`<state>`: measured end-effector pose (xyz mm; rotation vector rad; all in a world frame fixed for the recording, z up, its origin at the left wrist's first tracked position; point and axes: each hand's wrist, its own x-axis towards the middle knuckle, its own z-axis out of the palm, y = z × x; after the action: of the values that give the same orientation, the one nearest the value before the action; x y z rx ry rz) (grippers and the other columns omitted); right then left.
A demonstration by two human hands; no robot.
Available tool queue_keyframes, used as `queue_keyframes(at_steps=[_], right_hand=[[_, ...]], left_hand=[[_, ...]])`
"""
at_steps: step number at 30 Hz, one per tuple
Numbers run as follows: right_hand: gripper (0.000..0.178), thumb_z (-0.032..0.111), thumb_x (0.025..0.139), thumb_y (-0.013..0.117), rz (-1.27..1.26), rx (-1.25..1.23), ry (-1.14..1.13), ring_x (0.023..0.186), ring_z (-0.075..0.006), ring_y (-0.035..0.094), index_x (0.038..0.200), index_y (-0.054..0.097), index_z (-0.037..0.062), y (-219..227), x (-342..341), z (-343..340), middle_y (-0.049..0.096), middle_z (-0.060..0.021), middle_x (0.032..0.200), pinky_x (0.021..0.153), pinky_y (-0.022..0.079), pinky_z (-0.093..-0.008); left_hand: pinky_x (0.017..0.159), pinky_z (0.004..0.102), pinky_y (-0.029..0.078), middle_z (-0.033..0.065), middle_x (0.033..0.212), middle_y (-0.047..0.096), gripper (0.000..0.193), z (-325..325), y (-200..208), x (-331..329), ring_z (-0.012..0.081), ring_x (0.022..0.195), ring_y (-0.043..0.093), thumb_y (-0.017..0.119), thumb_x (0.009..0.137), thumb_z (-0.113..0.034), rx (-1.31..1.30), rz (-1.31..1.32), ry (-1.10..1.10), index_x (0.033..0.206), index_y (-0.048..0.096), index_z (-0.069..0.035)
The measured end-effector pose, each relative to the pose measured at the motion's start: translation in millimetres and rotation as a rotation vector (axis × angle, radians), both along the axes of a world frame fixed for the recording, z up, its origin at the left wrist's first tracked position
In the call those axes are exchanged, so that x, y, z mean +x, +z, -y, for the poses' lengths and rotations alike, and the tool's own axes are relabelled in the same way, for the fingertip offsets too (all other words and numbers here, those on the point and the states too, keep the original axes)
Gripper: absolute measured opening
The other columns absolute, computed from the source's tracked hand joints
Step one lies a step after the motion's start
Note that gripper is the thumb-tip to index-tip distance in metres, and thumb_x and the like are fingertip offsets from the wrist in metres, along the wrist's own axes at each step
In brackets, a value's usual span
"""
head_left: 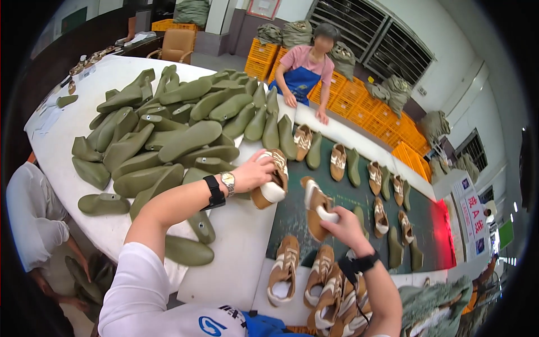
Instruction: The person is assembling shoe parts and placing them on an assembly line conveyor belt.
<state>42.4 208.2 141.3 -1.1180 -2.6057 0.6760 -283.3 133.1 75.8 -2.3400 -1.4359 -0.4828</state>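
Now L hand [252, 173] clamped on tan woven shoe [272, 182], arm outstretched; R hand [341, 226] grips second shoe [315, 206], sole up; smooth green lasts [168, 129] nearby.

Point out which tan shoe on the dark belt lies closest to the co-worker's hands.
The tan shoe at the belt's far end, beside an upright green last, just below the co-worker's hands. Every other shoe lies farther down the belt.

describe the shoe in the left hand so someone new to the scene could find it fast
Start at the white table piled with olive-green shoe lasts. At its right edge, beside the dark conveyor belt, the left hand grips a tan-and-white shoe. Unlike the belt's shoes, it is lifted.
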Motion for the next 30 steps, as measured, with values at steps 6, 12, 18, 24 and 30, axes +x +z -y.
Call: queue_keyframes(at_steps=[6,12,18,24,30], right_hand=[[0.044,0.021,0.073,0.07,-0.225,0.132,0.092,0.102,-0.0332,0.057,0.112,0.056,0.0059,-53.4,-173.8,-105.8,0.06,-0.0181,0.107,0.088,0.045,-0.037],[0.046,0.014,0.077,0.065,-0.25,-0.321,0.199,0.097,-0.0329,0.06,0.121,0.053,0.0064,-100.7,-213.1,-103.8,0.059,-0.0198,0.112,0.087,0.047,-0.0379],[0.035,0.015,0.079,0.061,0.094,-0.279,0.368,0.08,-0.029,0.063,0.112,0.058,0.0057,-111.0,-31.4,-53.2,0.065,-0.0141,0.09,0.072,0.05,-0.0354],[0.03,0.013,0.079,0.061,0.116,-0.229,0.096,0.077,-0.028,0.063,0.109,0.06,0.0052,-79.7,93.5,37.2,0.065,-0.0127,0.085,0.069,0.05,-0.0342],[0.026,0.011,0.08,0.058,-0.088,-0.213,-0.052,0.077,-0.0292,0.064,0.105,0.061,0.0035,-33.9,144.5,101.4,0.065,-0.0143,0.082,0.069,0.05,-0.0351]], left_hand=[[0.098,0.0409,0.034,0.0081,0.119,0.05,0.019,-87.6,-6.5,-108.8,0.0262,0.116,0.044,0.053,0.074,-0.012,0.221,-0.03,0.354,0.091,0.062,-0.01],[0.091,0.0415,0.042,0.0147,0.114,0.053,0.042,-93.5,-73.6,-165.9,0.0331,0.111,0.048,0.059,0.067,0.0,0.04,0.258,0.478,0.108,0.057,-0.007],[0.087,0.0415,0.045,0.017,0.104,0.058,0.05,-11.2,-85.2,-80.6,0.0345,0.102,0.055,0.075,0.068,-0.028,-0.607,0.497,0.199,0.11,0.057,-0.005],[0.094,0.0402,0.039,0.0139,0.113,0.047,0.086,20.0,-117.9,-39.0,0.0298,0.113,0.046,0.08,0.055,-0.021,-0.494,0.136,0.605,0.13,0.038,-0.016],[0.079,0.0441,0.05,0.0203,0.103,0.056,0.067,-16.3,-114.8,-47.6,0.0403,0.093,0.058,0.079,0.055,-0.018,-0.699,0.091,0.581,0.111,0.043,-0.01]])
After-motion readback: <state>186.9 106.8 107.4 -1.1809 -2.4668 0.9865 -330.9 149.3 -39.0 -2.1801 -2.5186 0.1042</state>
